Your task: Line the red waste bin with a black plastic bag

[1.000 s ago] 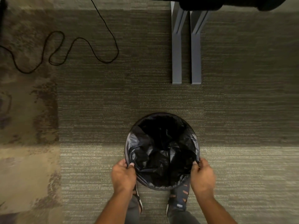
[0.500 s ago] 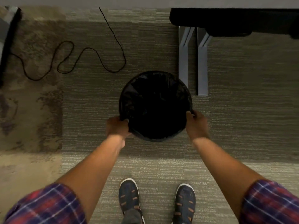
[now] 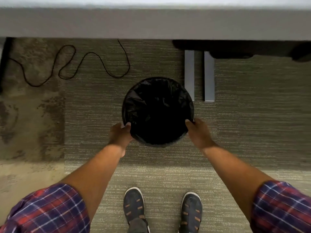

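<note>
A round waste bin (image 3: 125,115) stands on the carpet in front of me, seen from above. A black plastic bag (image 3: 158,111) fills its inside and folds over the rim, so the bin's red wall is hidden. My left hand (image 3: 120,132) grips the near-left rim with the thumb hooked inside over the bag. On the near-right rim my right hand (image 3: 197,132) does the same. Both arms are stretched forward.
Two grey desk legs (image 3: 199,76) lie just right of the bin's far side. A desk edge (image 3: 151,22) spans the top. A black cable (image 3: 75,64) loops on the carpet at far left. My two shoes (image 3: 161,209) stand behind the bin.
The bin has moved away from my feet towards the desk, both hands still on its rim. My arms have stretched out and the view has tilted forward.
</note>
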